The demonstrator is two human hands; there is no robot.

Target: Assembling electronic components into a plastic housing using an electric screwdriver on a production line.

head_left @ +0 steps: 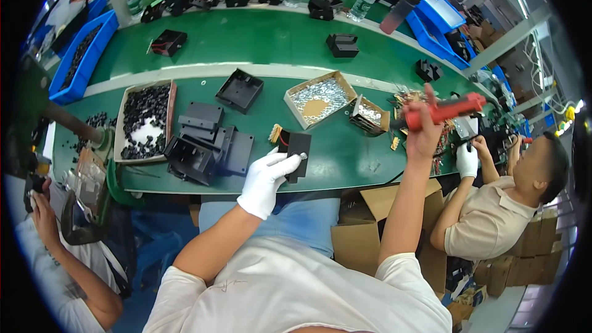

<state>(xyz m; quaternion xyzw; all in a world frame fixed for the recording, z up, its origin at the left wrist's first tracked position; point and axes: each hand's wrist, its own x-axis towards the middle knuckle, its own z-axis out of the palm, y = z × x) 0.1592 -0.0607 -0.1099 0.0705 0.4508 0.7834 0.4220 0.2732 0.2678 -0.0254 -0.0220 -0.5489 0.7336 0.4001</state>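
My left hand [264, 186], in a white glove, is closed around a black plastic part [301, 159] near the table's front edge. A small shiny metal piece [303, 156] shows at the thumb tip on this part. Beside it stands out a yellow terminal piece [275, 134] with red wire. My bare right hand [422, 137] is raised over the right side of the table, gripping a red pistol-shaped power tool [455, 108]. Below that tool lies a pile of wired parts [443, 145]. Black housings [200, 142] are stacked left of my left hand.
A box of small black parts [171, 117] stands at the left. Cartons of metal hardware, one large [350, 89] and one small [370, 128], sit mid-table. An open black box [239, 90] lies behind. Co-workers sit at both sides; the right one [493, 209] is close.
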